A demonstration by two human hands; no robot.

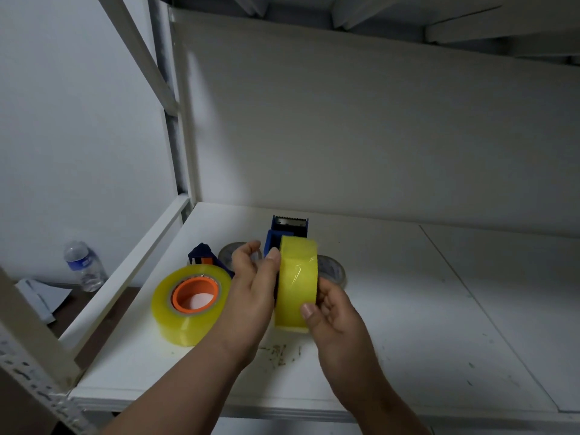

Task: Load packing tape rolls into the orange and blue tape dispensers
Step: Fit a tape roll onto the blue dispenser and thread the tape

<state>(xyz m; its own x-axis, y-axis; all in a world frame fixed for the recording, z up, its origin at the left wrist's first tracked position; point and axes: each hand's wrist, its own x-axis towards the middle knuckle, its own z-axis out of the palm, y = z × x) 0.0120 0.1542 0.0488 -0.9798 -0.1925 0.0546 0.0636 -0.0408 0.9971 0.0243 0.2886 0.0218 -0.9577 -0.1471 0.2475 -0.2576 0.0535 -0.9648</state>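
Observation:
I hold a yellow tape roll (297, 284) on edge above the white shelf (408, 324). It sits in a blue dispenser (288, 229) whose toothed blade points away from me. My left hand (254, 287) grips the roll's left side, thumb on its top rim. My right hand (332, 312) holds the right side, thumb pressed on the tape face. To the left, a second yellow roll (190, 304) lies on the shelf around the orange hub of the orange dispenser (195, 295), with a dark blue part (204, 254) behind it.
Two spent grey tape cores lie flat behind my hands, one (230, 251) at the left, one (332, 270) at the right. A water bottle (83, 265) and papers (40, 296) sit low at the left beyond the shelf frame. Crumbs (279, 353) dot the shelf near my wrists.

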